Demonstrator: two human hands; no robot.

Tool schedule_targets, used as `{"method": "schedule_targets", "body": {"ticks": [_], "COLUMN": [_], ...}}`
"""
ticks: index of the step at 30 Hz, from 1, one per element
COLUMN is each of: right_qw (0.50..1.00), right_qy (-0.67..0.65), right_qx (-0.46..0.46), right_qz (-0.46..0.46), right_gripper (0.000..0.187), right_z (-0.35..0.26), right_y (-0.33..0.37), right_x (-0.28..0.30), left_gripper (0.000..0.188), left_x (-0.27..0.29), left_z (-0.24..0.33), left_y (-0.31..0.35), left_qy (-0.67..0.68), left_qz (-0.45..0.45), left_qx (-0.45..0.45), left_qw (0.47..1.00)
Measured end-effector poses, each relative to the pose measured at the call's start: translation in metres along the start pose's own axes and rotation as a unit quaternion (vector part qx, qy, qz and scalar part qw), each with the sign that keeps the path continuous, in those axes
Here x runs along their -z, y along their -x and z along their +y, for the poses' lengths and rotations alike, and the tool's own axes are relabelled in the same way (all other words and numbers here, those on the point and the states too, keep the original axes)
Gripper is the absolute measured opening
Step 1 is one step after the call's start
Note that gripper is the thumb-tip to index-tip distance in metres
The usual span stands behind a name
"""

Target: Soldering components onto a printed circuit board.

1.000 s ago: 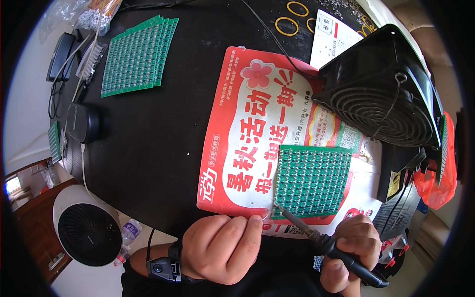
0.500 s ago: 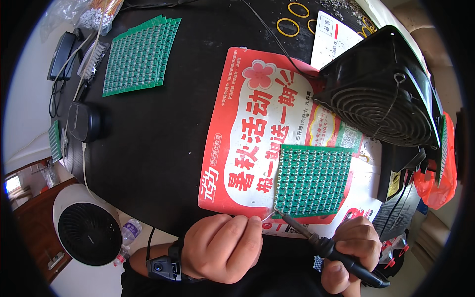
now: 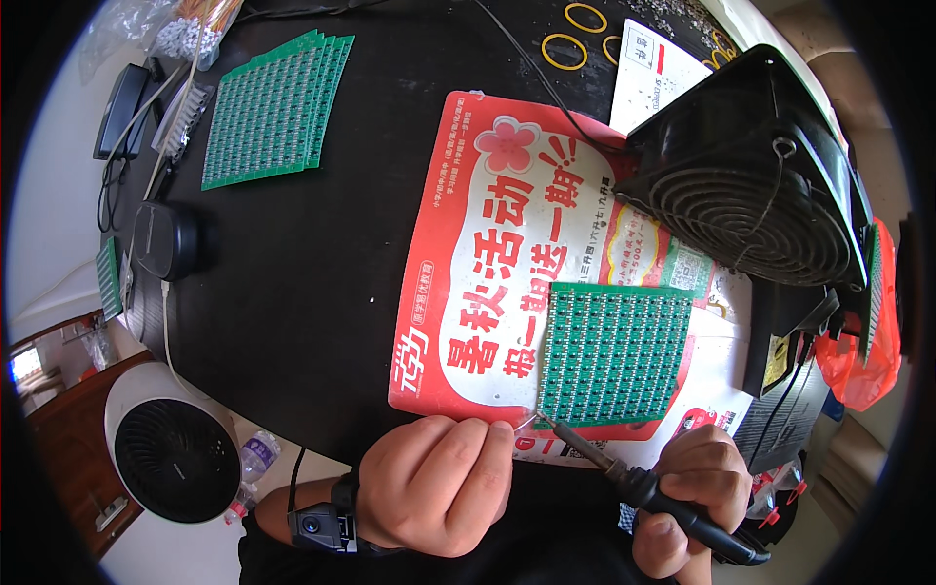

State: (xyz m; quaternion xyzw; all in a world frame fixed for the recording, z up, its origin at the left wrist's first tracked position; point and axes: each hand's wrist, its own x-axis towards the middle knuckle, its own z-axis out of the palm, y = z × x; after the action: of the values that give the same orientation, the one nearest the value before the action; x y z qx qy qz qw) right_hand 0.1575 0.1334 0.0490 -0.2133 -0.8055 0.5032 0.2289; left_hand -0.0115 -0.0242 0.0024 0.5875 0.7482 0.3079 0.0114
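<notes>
A green circuit board panel [image 3: 614, 356] with rows of tiny parts lies on a red and white printed sheet [image 3: 429, 322]. In my right hand [image 3: 700, 492] is a black-handled soldering iron [image 3: 634, 483], its tip at the panel's near left corner. My left hand [image 3: 434, 487], closed in a pinch, holds a thin silvery solder wire [image 3: 526, 422] that runs to the same corner, close to the iron's tip. Whether wire and tip touch is too small to tell. A small camera [image 3: 322, 526] is strapped to my left wrist.
A black fan [image 3: 751, 175] stands right of the panel, beyond my right hand. Several green panels [image 3: 273, 112] are stacked at the far left, near a black round device [image 3: 164, 239] with cables. Yellow rings [image 3: 565, 52] lie at the back. A white fan [image 3: 174, 444] stands below the table's left edge.
The iron's tip and the solder wire have shifted very slightly left along the panel's near corner. Both hands keep the same grip.
</notes>
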Motion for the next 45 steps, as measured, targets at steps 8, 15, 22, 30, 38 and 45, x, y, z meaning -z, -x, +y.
{"method": "schedule_targets", "body": {"ticks": [8, 15, 22, 30, 38, 45], "right_qw": [1.0, 1.0, 1.0, 1.0, 1.0, 1.0], "right_qy": [0.002, -0.004, -0.001, 0.001, -0.006, -0.006], "right_qx": [0.003, -0.004, -0.005, -0.002, -0.022, -0.009], "right_qz": [-0.003, -0.002, 0.003, 0.009, 0.01, 0.007], "right_gripper": [0.024, 0.024, 0.024, 0.023, 0.023, 0.024], "right_z": [0.0004, 0.0008, -0.0026, 0.0021, -0.0011, -0.0009], "right_y": [-0.0008, 0.0009, -0.0007, 0.0, 0.0018, 0.0004], "right_x": [-0.0001, -0.0003, 0.0027, -0.0024, -0.0006, -0.0002], "left_gripper": [0.019, 0.02, 0.02, 0.019, 0.02, 0.021], "left_x": [0.0004, 0.0007, -0.0002, -0.0035, -0.0023, -0.0019], "left_z": [-0.0017, -0.0011, -0.0013, -0.0023, -0.0021, -0.0026], "left_y": [-0.001, -0.0005, -0.0035, -0.0001, -0.0019, -0.0023], "left_qy": [-0.007, -0.019, -0.016, -0.019, -0.014, -0.011], "left_qz": [0.002, 0.005, 0.014, 0.02, 0.013, 0.016], "left_qx": [-0.015, -0.012, -0.02, -0.026, -0.032, -0.039], "left_qw": [1.0, 1.0, 1.0, 0.999, 0.999, 0.999]}}
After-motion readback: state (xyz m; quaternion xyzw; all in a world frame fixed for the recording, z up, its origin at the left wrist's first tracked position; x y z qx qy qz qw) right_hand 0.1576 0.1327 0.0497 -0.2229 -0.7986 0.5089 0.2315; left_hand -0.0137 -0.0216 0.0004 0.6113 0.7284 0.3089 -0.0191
